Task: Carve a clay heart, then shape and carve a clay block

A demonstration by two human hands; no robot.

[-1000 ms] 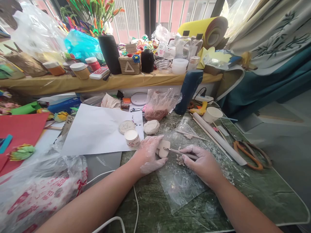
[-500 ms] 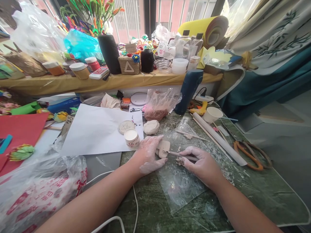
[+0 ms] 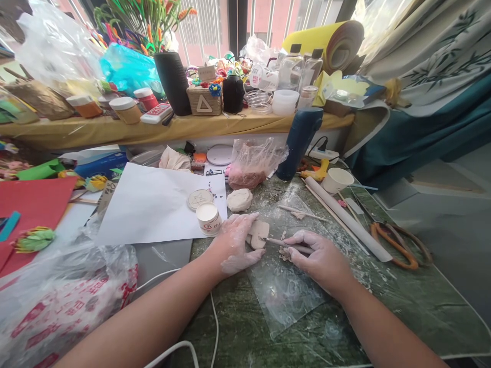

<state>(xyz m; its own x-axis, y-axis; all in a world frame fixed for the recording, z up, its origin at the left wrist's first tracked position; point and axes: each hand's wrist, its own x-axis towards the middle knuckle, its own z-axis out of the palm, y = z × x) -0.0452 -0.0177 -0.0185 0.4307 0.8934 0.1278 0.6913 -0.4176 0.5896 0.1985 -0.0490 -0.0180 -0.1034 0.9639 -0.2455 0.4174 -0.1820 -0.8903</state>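
A small flat block of pale clay [image 3: 260,234] with rounded corners lies on a clear plastic sheet [image 3: 286,306]. My left hand [image 3: 238,243], dusted white, is curved around its left side, with thumb and fingers at its edges. Between the thumb and fingers of my right hand [image 3: 316,255] is a slim clay-carving tool [image 3: 282,244], its tip touching the block's face near the right edge. Clay crumbs [image 3: 284,254] lie under the tool by my right fingertips. Beyond my left hand sits a lump of white clay [image 3: 240,200].
An open white jar [image 3: 209,220] and its round lid [image 3: 200,199] stand on white paper [image 3: 153,204]. Rightward lie a thin stick [image 3: 302,212], a long white roller [image 3: 349,221], a paper cup [image 3: 337,180] and orange-handled scissors [image 3: 397,245]. A blue bottle [image 3: 299,143] stands behind.
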